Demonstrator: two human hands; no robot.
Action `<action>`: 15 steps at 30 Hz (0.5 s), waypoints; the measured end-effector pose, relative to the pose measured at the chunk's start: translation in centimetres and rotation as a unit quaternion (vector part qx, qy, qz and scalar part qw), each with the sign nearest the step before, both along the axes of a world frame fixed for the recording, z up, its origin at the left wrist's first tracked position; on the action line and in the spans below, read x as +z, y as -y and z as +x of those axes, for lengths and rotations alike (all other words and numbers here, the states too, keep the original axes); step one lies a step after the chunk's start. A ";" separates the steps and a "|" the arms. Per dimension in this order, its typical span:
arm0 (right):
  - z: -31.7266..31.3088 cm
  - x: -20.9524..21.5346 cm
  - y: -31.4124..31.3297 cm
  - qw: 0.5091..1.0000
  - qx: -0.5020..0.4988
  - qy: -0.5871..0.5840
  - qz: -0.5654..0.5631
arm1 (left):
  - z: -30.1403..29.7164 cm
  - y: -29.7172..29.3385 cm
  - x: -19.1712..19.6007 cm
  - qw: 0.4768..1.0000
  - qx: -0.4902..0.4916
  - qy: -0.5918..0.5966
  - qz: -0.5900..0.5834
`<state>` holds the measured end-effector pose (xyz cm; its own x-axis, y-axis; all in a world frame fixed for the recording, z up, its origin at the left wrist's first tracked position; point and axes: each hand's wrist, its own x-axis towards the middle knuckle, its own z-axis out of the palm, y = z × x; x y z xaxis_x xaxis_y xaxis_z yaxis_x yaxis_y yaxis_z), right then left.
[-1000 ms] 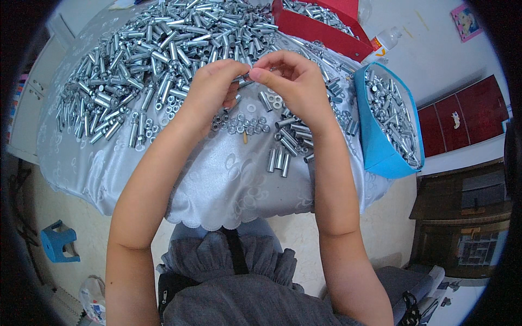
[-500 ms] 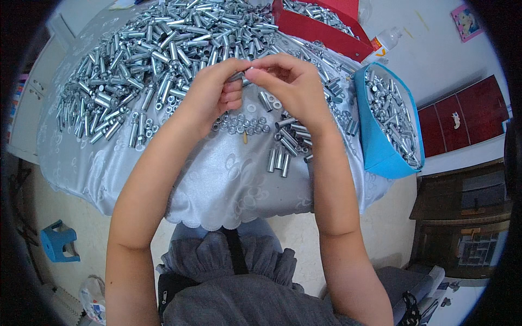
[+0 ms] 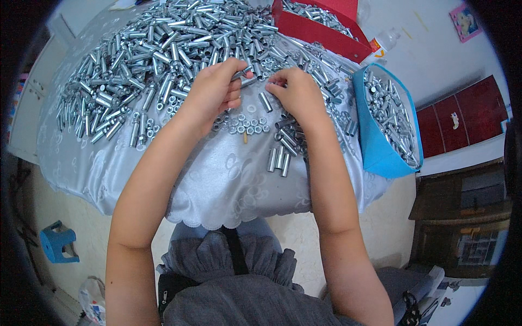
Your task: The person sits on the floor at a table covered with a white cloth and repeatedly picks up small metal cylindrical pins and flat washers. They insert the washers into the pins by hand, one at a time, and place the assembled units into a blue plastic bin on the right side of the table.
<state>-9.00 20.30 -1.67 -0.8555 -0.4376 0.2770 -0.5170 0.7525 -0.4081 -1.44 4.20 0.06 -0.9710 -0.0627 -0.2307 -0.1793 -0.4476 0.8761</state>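
Note:
My left hand (image 3: 215, 92) is closed around a silver bolt (image 3: 243, 74), pinched between thumb and fingers above the table; most of it is hidden. To its right, my right hand (image 3: 296, 93) is low over the table with thumb and fingertips together; whatever they pinch is too small to make out. A loose metal sleeve (image 3: 265, 102) lies just below those fingertips. Several hex nuts (image 3: 250, 126) are grouped nearer me, between my forearms, with a pale washer (image 3: 251, 108) above them. More metal sleeves (image 3: 279, 159) lie in a cluster beside my right wrist.
A big heap of silver expansion bolts (image 3: 157, 49) covers the far left of the cloth-covered table (image 3: 212, 190). A red box (image 3: 321, 32) and a blue fabric bin (image 3: 380, 146), both holding metal parts, stand at the right. Behind them is a plastic bottle (image 3: 385, 41). A blue stool (image 3: 58, 242) is on the floor.
My right hand has left the bolt and moved right and slightly down toward the table. My left hand stays nearly in place, still gripping the bolt.

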 end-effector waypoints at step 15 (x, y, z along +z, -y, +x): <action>1.9 2.4 1.7 0.904 0.182 0.160 -0.353 | -0.2 0.4 -0.5 1.000 -0.021 0.005 -0.014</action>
